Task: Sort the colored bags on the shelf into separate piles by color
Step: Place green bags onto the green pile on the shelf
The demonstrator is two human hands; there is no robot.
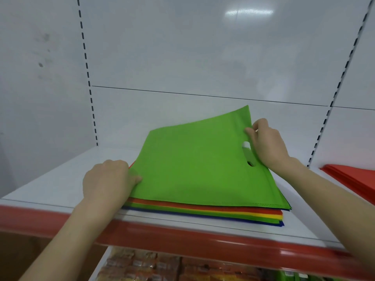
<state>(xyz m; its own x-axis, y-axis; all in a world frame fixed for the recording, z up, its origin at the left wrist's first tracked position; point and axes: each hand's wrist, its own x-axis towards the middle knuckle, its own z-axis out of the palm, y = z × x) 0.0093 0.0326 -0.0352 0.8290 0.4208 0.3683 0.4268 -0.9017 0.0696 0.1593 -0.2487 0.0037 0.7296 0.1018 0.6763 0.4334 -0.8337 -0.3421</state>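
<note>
Green bag (194, 169) is the top sheet of the mixed stack (203, 214) at mid-shelf, far edge peeled up and near edge flat on the pile, likely so it lifts off alone without dragging the layers below. Left hand (107, 179) grips its left edge, fingers curled under and thumb on top. Right hand (267, 145) pinches the right edge beside the die-cut handle slot (246, 153), fingers narrow. Holding both sides keeps the floppy sheet spread. The bag is thin, matte, non-woven-looking fabric, flat and rectangular with a stitched hem. Red, yellow, green and blue edges show below it, fanned slightly. White smooth shelf (50, 185) with a glossy red front rail (182, 240). A red pile (353, 177) sits well apart at right, probably already sorted. Lower-shelf packets (152, 264) are too blurred to identify.
</note>
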